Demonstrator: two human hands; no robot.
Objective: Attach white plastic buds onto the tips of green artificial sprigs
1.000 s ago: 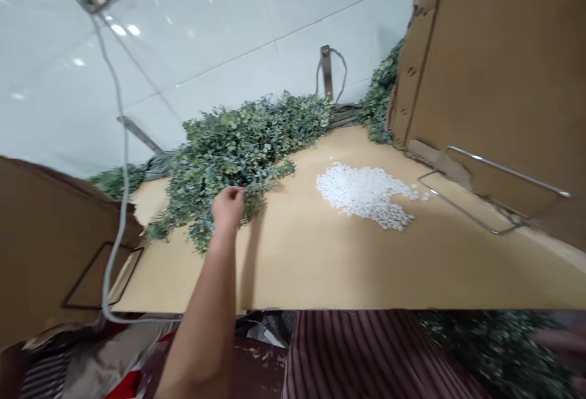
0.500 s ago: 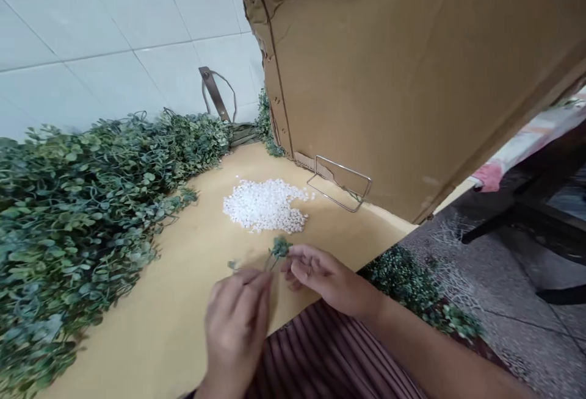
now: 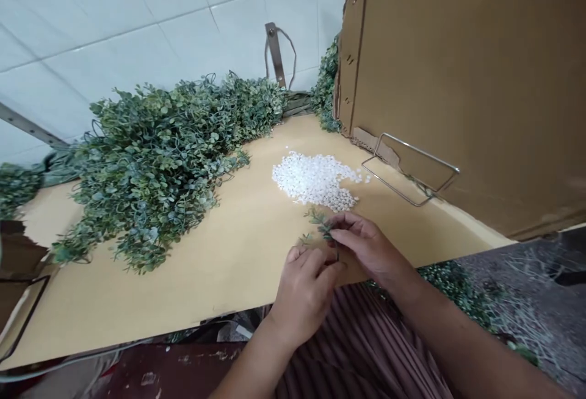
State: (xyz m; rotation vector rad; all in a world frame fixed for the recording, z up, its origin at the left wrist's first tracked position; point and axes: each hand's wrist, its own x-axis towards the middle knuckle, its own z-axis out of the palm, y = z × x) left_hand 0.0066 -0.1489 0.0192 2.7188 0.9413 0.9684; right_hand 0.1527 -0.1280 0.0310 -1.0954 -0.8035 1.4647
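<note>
My left hand (image 3: 306,289) and my right hand (image 3: 366,248) meet over the near edge of a tan table (image 3: 238,246). Both pinch a small green leafy sprig (image 3: 319,223) between their fingertips. A heap of small white beads (image 3: 315,179) lies on the table just beyond the hands. A big pile of green artificial foliage (image 3: 160,155) spreads over the table's left and back.
A tall cardboard sheet (image 3: 458,69) stands at the right, with a bent wire frame (image 3: 409,170) at its foot. White tiled wall (image 3: 137,21) lies behind. More foliage (image 3: 453,286) lies below the table on the right. Striped maroon cloth (image 3: 357,350) covers my lap.
A second ago my left hand reached into the foliage pile. It has come back to the near edge with a sprig, and my right hand has joined it.
</note>
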